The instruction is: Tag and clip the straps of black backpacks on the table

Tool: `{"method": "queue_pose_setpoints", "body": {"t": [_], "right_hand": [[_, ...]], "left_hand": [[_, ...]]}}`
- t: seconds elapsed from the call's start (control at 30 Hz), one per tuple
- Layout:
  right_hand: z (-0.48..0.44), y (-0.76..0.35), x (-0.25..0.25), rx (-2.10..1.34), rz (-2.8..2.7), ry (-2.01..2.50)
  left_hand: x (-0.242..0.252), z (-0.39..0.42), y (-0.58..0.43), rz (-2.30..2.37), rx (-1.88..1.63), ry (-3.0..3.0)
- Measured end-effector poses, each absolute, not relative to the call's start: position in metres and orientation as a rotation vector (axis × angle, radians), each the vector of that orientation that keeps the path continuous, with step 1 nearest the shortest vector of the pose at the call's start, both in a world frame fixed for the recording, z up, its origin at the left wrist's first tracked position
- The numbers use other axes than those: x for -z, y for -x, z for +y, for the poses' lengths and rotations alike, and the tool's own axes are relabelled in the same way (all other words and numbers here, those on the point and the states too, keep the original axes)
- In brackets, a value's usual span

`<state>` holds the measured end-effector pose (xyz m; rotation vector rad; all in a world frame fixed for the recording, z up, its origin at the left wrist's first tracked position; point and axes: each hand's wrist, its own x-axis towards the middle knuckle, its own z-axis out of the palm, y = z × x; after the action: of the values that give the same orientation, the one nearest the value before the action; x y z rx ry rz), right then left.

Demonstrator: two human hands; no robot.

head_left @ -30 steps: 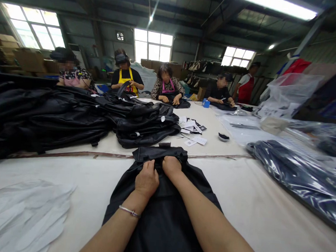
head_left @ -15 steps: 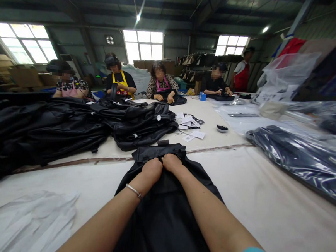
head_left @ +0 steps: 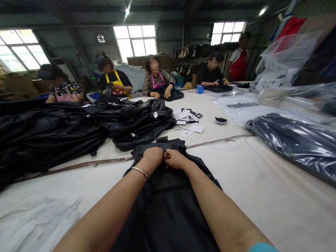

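Note:
A black garment [head_left: 166,215] lies flat on the white table [head_left: 267,196] straight in front of me, reaching from my body to its far end near a brown seam line. My left hand [head_left: 153,154], with a thin bracelet on the wrist, is closed in a fist on the garment's far end. My right hand [head_left: 174,159] is closed too and grips the same bunched fabric right beside it. The two fists touch. What lies under the fingers is hidden.
A big heap of black garments [head_left: 54,128] fills the table's left side. Paper tags [head_left: 190,122] and a small dish [head_left: 220,121] lie beyond. Bagged dark garments [head_left: 303,142] lie at the right. White sheets [head_left: 26,223] sit near left. Several people work at the far end.
Both hands have pushed farther along the garment and closed tighter, now meeting as fists at its far end. The camera view has tilted and shifted slightly.

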<state>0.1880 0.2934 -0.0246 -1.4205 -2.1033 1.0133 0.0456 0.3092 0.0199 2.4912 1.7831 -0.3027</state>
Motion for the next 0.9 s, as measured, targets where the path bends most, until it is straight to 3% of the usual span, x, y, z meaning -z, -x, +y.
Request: {"method": "queue_pose_setpoints", "body": {"t": [0.3,0.6,0.9], "right_hand": [[0.289,-0.190,0.023,-0.799,-2.181,1.165],[0.285,-0.174,0.031,-0.512,-2.123,1.365],[0.282,-0.166,0.033,-0.405,-2.149,1.555]], "left_hand": [[-0.003,0.307,-0.034,1.521,0.110,-2.543],[-0.012,0.324,-0.010,1.242,0.013,-2.629],[-0.018,0.325,-0.008,1.330,0.128,-2.740]]}}
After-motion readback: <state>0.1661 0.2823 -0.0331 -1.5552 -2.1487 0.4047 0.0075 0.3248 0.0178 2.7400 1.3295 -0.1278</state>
